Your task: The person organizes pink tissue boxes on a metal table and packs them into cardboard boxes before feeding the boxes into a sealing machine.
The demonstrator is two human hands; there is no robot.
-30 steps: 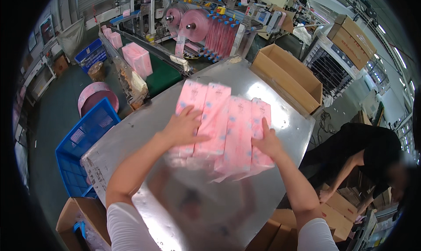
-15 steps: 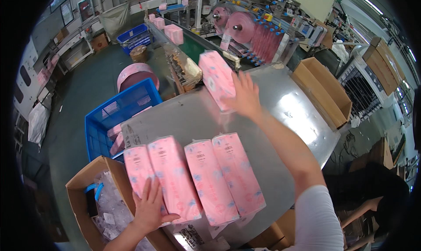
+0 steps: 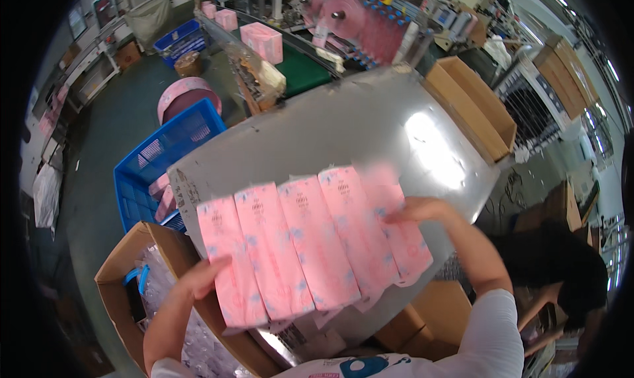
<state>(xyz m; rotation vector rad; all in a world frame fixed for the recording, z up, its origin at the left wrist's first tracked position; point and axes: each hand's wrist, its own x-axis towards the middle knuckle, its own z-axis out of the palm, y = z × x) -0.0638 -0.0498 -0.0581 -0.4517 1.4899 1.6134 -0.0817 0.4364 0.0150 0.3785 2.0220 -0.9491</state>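
On the metal table (image 3: pixel 304 134), at the frame's lower centre, the unclenched left hand (image 3: pixel 203 279) and the right hand (image 3: pixel 424 209), grip unclear, flank five pink packs (image 3: pixel 318 242); even inward pressure should align them.

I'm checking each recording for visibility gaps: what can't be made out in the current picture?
All in the head view:
Rightmost pink pack: its far end is smeared by blur.
Left hand: blurred, so its exact fingertip contact with the leftmost pack can't be told.
Blue crate: part of its inside is hidden by the metal table.
Lower-right carton: its near part is hidden by the person's shirt.
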